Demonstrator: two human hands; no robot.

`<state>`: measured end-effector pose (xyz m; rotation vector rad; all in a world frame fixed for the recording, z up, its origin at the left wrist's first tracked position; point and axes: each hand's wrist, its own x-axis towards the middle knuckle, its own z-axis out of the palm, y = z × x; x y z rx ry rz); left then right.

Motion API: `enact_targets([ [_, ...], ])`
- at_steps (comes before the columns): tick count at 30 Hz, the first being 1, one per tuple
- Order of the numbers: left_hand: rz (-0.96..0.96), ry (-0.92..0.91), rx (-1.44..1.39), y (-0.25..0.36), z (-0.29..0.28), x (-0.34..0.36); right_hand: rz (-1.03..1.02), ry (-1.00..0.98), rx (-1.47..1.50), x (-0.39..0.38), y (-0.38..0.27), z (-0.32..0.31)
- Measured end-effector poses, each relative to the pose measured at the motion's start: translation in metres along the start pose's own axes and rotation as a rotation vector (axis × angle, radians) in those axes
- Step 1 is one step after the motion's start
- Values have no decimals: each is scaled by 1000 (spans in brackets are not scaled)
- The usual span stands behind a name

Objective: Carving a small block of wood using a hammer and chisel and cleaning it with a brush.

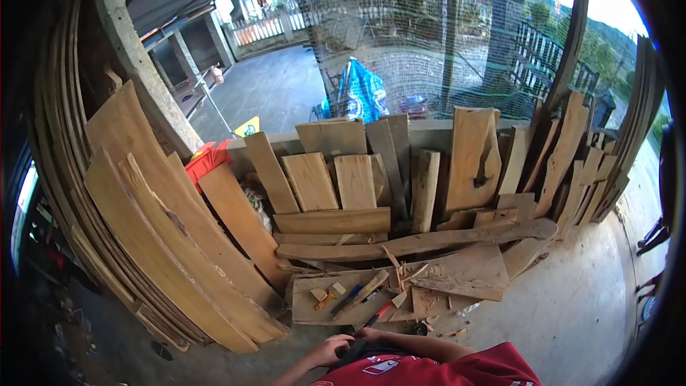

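Observation:
Low in the view, close to my body, my left hand has its fingers curled against something dark that I cannot make out. Beside it my right hand is closed, with a small dark thing at its fingers. Just beyond the right hand lies a slim tool with a red part; whether the hand touches it is unclear. Farther off, on a low wooden board, are a yellow-handled brush, a dark blue tool and a rough wood offcut. A round black object sits right of my hands.
Long planks lean on the left. Shorter boards stand against the low wall ahead, and a long curved timber lies before them. Wood chips litter the concrete floor. A red cloth hangs among the planks.

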<state>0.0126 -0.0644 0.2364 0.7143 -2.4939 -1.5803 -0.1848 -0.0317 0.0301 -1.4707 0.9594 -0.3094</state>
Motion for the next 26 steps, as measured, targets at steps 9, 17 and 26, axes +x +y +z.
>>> enact_targets([
  [9,-26,324,-49,36,-34,6,-80,23,-1,8,53,-1],
  [17,-95,-38,137,28,-8,22,37,-30,20,-8,22,-18],
  [26,-269,-80,-369,-10,-11,10,-37,-60,59,-5,27,-21],
])
